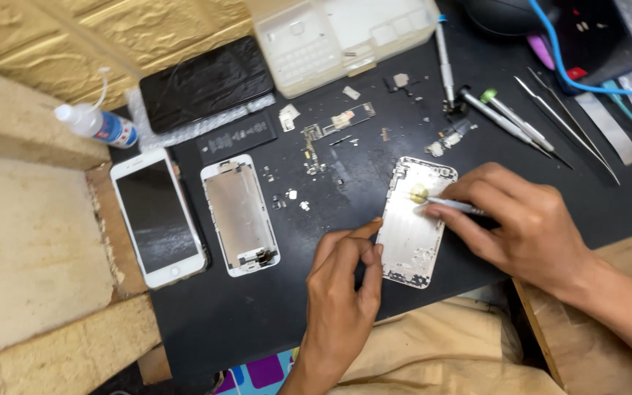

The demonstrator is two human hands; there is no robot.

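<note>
a black mat (374,168) covered the bench, with pale wooden blocks at its left edge and a tan textured wall behind. beige cloth lay at the near edge, under the wrists.

the left hand (341,289) rested on the mat, its fingers curled loosely together, with the index tip and thumb pressed against the left edge of the silver phone shell (412,227). the shell lay inner side up near the middle of the mat, slightly tilted. the right hand (524,223) pinched a thin metal tool (451,205) between thumb and fingers, the other fingers tucked close; the tool's tip touched a small yellowish part (419,194) in the shell's upper half.

left of the shell lay a bare screen frame (241,216), then a white phone (157,216) face up. above them sat a flat black battery (237,137) and a black phone (207,82) on clear wrap. a small white bottle (96,124) with a blue and red label lay on its side at the mat's upper left. a white plastic tray (345,36) stood at the top edge. a circuit board (349,118) and loose small parts were scattered across the middle. screwdrivers (506,121) and tweezers (568,124) lay upper right, near a blue cable (572,69).
</note>
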